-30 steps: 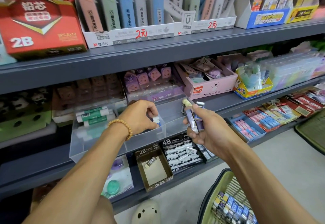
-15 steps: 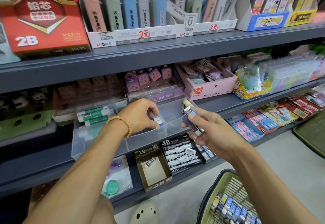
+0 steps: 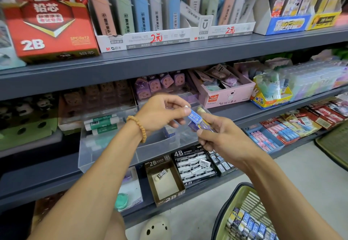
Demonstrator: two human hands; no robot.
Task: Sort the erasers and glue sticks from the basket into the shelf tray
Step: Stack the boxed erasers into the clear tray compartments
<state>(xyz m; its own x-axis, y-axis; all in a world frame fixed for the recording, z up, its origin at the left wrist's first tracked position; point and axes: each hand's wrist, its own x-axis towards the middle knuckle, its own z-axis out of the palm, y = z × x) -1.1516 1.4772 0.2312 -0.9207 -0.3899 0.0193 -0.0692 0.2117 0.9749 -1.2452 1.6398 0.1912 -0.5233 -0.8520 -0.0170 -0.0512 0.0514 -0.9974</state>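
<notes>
Above the clear tray [image 3: 105,157] on the middle shelf [image 3: 263,108], the left hand [image 3: 160,115] pinches one end of a blue eraser [image 3: 194,116] between thumb and fingertips, while the right hand [image 3: 224,136] grips a small bunch of erasers [image 3: 202,126] just below it, the two hands almost touching. Green-and-white glue sticks [image 3: 102,125] lie in the tray's left compartment, and one eraser sits in its middle compartment. More erasers fill the green basket [image 3: 243,194] at lower right.
</notes>
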